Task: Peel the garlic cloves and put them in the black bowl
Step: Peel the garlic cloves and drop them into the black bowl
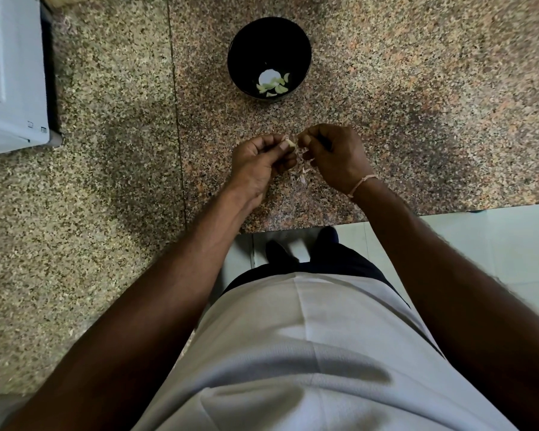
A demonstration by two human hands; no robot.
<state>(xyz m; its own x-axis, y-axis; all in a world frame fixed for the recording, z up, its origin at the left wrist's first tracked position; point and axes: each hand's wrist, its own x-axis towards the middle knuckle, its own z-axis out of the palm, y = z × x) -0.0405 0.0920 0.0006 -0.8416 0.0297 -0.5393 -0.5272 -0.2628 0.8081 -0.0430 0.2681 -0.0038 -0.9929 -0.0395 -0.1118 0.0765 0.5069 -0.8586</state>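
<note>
A garlic clove (291,142) is held above the granite counter (417,104), pinched between the thumb and forefinger of the left hand (259,163). The clove's pale end projects from the fingertips toward the right hand (333,157); its long axis appears to run roughly left to right, though most of it is hidden by the fingers. The left hand is curled, knuckles up, with the forearm rising from the lower left. The right hand is set just beside the clove, its thumb and forefinger closed narrowly at the clove's exposed end; whether a strip of skin is gripped there cannot be told. The remaining right fingers are folded under the palm. A thread band (360,183) is worn at the right wrist.

Loose papery skins (304,174) are seen directly beneath the two hands, on or just above the counter.

The black bowl (246,42) stands beyond the hands, well apart from them, upright. Several peeled cloves (276,87) lie at its bottom, beside a bright white patch.

A white appliance (10,73) is noted at the counter's far left edge.
</note>
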